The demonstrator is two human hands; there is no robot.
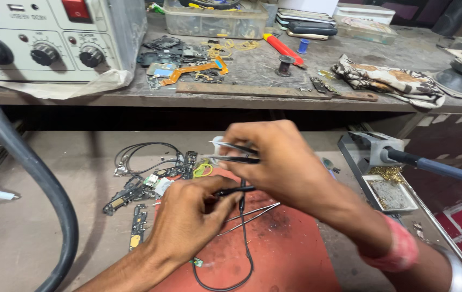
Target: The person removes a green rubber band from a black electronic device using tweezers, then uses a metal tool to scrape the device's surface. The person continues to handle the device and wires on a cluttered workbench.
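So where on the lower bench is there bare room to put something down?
Bare bench lies between the black hose and the scrap boards, and a strip sits behind the hands below the shelf. The near-right red mat is open. Crowded: around the left hand, the right hand, the tweezers and the solder tray.

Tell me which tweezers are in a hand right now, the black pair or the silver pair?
The black tweezers, gripped in the right hand with tips pointing left. The silver tweezers lie loose on the red mat, beside the left hand, which pinches a black cable.
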